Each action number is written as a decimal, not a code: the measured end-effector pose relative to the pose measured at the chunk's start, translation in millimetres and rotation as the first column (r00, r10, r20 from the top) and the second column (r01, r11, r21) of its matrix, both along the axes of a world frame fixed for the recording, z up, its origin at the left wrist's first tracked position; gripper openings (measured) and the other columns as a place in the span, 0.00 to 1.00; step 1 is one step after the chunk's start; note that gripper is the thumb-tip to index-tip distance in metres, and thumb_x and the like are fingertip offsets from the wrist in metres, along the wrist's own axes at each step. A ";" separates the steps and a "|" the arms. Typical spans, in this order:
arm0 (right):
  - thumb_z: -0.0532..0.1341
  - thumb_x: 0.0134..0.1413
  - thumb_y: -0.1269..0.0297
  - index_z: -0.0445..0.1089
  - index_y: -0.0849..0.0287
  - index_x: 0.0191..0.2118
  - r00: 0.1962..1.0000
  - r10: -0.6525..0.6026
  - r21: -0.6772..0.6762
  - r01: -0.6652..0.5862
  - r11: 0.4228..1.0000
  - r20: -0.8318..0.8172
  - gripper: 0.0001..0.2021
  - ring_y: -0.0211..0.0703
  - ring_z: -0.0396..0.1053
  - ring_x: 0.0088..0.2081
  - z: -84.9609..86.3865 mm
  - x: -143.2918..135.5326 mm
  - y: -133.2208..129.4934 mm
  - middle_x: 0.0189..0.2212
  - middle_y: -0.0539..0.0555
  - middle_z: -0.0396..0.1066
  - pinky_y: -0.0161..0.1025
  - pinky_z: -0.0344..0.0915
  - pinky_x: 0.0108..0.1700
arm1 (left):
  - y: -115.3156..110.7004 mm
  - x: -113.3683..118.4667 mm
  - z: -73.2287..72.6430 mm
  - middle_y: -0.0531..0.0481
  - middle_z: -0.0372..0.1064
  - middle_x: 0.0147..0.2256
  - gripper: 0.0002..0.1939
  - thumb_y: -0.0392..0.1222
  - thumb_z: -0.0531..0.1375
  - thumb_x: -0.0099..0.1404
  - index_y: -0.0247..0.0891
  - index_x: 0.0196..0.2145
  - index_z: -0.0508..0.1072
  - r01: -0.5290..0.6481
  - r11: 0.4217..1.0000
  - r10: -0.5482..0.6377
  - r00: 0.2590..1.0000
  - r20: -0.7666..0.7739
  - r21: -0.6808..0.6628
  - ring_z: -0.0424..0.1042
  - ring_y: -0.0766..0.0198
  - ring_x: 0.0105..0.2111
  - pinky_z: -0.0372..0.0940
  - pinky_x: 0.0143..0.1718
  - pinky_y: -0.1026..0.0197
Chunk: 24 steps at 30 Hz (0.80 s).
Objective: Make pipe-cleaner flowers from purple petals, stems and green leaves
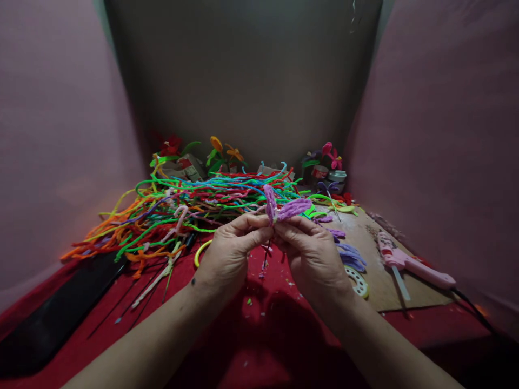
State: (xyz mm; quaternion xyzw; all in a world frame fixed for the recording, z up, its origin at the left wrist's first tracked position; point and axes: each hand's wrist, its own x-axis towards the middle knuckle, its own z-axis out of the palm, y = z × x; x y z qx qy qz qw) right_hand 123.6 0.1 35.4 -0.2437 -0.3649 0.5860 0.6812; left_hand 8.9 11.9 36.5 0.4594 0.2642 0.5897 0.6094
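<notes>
Between my two hands is a purple pipe-cleaner flower with two fuzzy petals showing and a thin dark stem pointing down. My left hand pinches the flower's base from the left, thumb and index finger pressed together. From the right, my right hand closes its fingertips on the same base, nearly touching the left ones. The fingers cover most of the join. Loose purple petals lie just right of my right hand, by a white and yellow tape roll.
Behind my hands spreads a pile of coloured pipe cleaners. A pink glue gun rests on a brown board at the right. Finished flowers stand at the back. A long black object lies left on the red cloth.
</notes>
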 end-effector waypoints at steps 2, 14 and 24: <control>0.68 0.36 0.72 0.74 0.60 0.23 1.000 -0.013 -0.035 0.013 0.999 -0.010 0.03 0.30 0.59 0.22 0.3 -0.7 -0.1 0.19 0.46 0.68 0.31 0.58 0.28 | -0.4 1.1 -0.8 0.53 0.71 0.28 0.03 0.33 0.66 0.49 0.35 0.25 0.75 -0.019 1.000 0.019 1.000 -0.016 0.011 0.68 0.68 0.31 0.61 0.39 0.64; 0.68 0.33 0.75 0.75 0.59 0.23 0.997 -0.018 -0.030 0.016 0.999 -0.077 0.06 0.30 0.60 0.22 -3.5 -3.2 -0.3 0.20 0.46 0.71 0.31 0.59 0.30 | -2.6 3.2 -2.8 0.54 0.69 0.22 0.02 0.35 0.65 0.50 0.35 0.24 0.74 -0.060 0.997 0.062 0.996 -0.063 0.039 0.66 0.69 0.25 0.61 0.32 0.65; 0.68 0.33 0.75 0.74 0.57 0.23 0.991 -0.068 -0.035 0.064 0.997 -0.113 0.07 0.33 0.64 0.27 -7.6 -3.7 1.2 0.22 0.45 0.72 0.34 0.61 0.34 | -3.0 2.3 -2.0 0.55 0.71 0.23 0.03 0.34 0.66 0.48 0.36 0.23 0.75 -0.065 0.998 0.066 0.995 -0.080 0.013 0.67 0.70 0.27 0.62 0.36 0.66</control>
